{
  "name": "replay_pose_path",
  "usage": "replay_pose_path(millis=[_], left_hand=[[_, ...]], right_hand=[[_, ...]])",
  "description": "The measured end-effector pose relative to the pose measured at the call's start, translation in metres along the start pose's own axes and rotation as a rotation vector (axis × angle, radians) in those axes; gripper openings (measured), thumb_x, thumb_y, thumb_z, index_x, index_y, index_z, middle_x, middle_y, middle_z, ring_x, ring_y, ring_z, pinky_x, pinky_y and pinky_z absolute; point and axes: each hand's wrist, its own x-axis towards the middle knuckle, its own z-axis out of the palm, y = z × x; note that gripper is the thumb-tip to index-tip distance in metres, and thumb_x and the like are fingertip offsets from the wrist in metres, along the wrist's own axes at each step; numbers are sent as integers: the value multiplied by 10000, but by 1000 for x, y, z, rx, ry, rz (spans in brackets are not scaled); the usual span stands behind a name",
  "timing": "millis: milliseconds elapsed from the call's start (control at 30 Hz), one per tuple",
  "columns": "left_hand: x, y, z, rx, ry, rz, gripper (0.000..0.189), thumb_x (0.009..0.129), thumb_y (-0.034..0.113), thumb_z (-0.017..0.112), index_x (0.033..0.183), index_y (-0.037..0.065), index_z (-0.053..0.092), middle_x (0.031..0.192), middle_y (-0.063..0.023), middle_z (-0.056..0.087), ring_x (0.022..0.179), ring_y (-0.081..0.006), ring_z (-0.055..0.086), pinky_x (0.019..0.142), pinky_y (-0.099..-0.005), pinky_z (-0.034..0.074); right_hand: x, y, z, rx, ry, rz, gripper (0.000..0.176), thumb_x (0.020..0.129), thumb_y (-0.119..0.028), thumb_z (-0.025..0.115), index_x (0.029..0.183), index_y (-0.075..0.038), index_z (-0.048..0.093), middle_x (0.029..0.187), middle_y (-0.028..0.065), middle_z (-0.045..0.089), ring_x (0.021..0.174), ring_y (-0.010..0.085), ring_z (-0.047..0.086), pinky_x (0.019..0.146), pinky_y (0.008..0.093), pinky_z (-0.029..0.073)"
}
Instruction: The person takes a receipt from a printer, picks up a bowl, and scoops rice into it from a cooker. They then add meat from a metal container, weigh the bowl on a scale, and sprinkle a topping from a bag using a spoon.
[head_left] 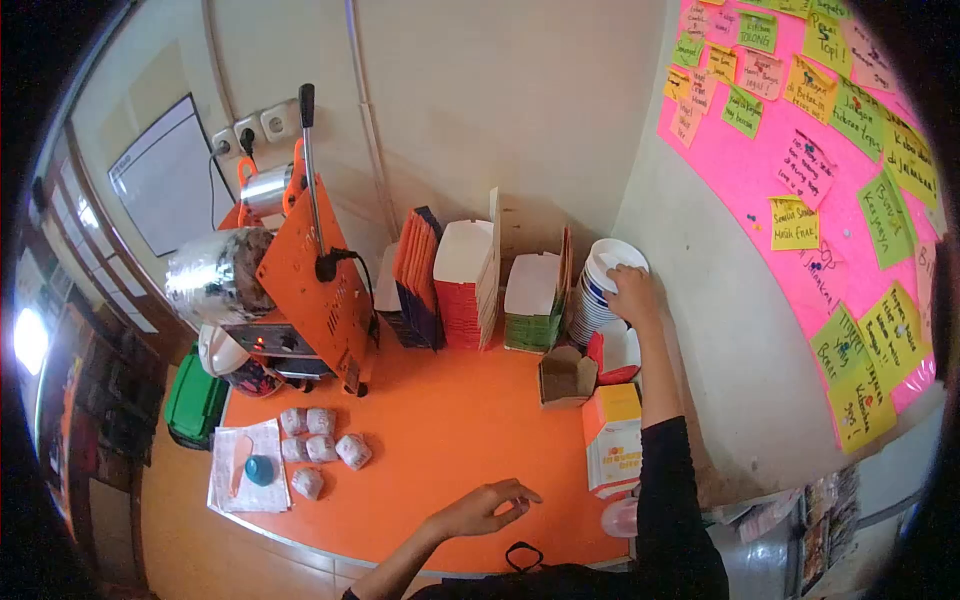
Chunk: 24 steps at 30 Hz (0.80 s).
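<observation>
On the far left I'm seeing an orange machine [340,300] standing on the table [470,420], a whiteboard [160,175] hanging beyond it. Nearer, wrapped bundles [353,451] are lying just right of papers [272,498], where a blue object [259,470] is resting. A green bin [195,400] is standing left of the table. On my right, notes [795,223] are covering a pink board [735,162].

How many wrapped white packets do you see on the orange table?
6: back-left packet, back-right packet; middle-row left packet, centre packet, right packet; and front packet. None appears hidden.
</observation>
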Motion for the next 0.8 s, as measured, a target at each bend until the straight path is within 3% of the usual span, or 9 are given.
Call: replay_pose_path(millis=[100, 200, 300, 333, 400, 567, 633, 667, 800], left_hand=[[24, -6, -1, -63, -25, 22, 256, 887, 68, 558, 1140, 70, 598, 1087, -122, 577, 1046, -273, 550, 943, -374, 430], [51, -3, -5, 242, 278, 176, 532, 793, 158, 694, 1266, 65, 468, 1311, -179, 401, 1210, -341, 394, 1032, -440, 334], [75, 23, -14, 387, 697, 199, 920, 654, 303, 817, 1388, 78, 311, 1369, -225, 281, 1254, -392, 315, 1044, -496, 309], [79, 35, -18, 379, 689, 190, 920, 654, 303, 817, 1388, 78, 311, 1369, -225, 281, 1254, -392, 315, 1044, -496, 309], [78, 50, -25, 541, 953, 312, 1036, 566, 337, 862, 1397, 69, 304, 1363, -224, 297, 1227, -395, 355, 1023, -502, 323], [44, 11, -17, 363, 843, 192, 1073, 531, 319, 880, 1400, 69, 303, 1300, -214, 349, 1137, -405, 435, 953, -498, 382], [25, -20, -8, 394, 845, 172, 1054, 530, 306, 883, 1386, 62, 317, 1230, -215, 376, 1121, -397, 428, 935, -485, 404], [10, -38, -2, 381, 862, 159, 994, 530, 307, 893, 1322, 45, 353, 1196, -214, 388, 1127, -377, 408, 935, -470, 405], [-56, -115, 32, 386, 809, 19, 789, 558, 299, 879, 1143, 28, 423, 1206, -234, 357, 1129, -399, 404, 904, -476, 440]], right_hand=[[5, -8, -27, 7, 148, 82, 299, 668, -162, 706, 929, -38, 632, 936, 121, 620, 910, 317, 583, 830, 422, 459], [-4, -38, -80, 142, 358, 6, 298, 673, -161, 715, 930, -33, 634, 898, 146, 615, 874, 332, 591, 781, 431, 472], [-48, -96, -131, 382, 237, 48, 304, 673, -145, 728, 930, -15, 631, 875, 170, 614, 840, 341, 600, 736, 428, 476], [-66, -117, -136, 470, 202, 26, 294, 671, -133, 731, 914, -3, 631, 869, 175, 620, 817, 347, 604, 711, 423, 476], [-106, -156, -132, 630, 68, -7, 269, 671, -129, 738, 862, 21, 624, 833, 178, 624, 754, 339, 611, 656, 400, 471], [-161, -202, -83, 962, -85, 119, 267, 695, -168, 749, 793, 37, 610, 733, 170, 603, 651, 285, 602, 593, 357, 454], [-167, -201, -73, 986, 91, 209, 240, 696, -120, 772, 791, 33, 613, 694, 130, 607, 586, 198, 558, 553, 335, 433], [-164, -198, -85, 866, 52, 234, 298, 735, -215, 746, 794, 44, 612, 715, 158, 602, 648, 294, 600, 608, 356, 467], [-133, -158, -79, 428, 248, 186, 286, 724, -204, 727, 891, 8, 631, 845, 172, 616, 788, 354, 601, 693, 413, 488]])
